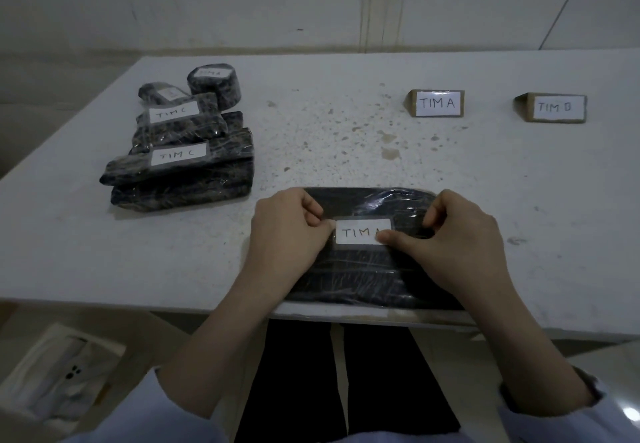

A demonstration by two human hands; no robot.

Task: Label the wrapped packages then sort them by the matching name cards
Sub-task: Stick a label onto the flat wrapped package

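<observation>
Two hands are busy on one label. My left hand (291, 231) pinches the left end of the white label (360, 232) that says TIM A. My right hand (460, 238) pushes its thumb down on the right end, with the other fingers curled at the top edge. So both hands are closed small on the label, not spread wide. I hold it at both ends so it lies flat and straight and does not wrinkle on the shiny wrap. The label sits on top of the dark wrapped package (363, 276). That package lies flat at the near edge of the surface (346, 131), right in front of me, where I can push down on it easily. Far off to the right stand two name cards, the TIM A card (437, 103) and, further right, the TIM B card (557, 107). They face me so I can read them. I think this package should go by the TIM A card once its label sticks well. At the far left is a pile of packages (183, 165). Two of them show TIM C labels, and the round package (214, 84) at the back has a label too blurry to read.
</observation>
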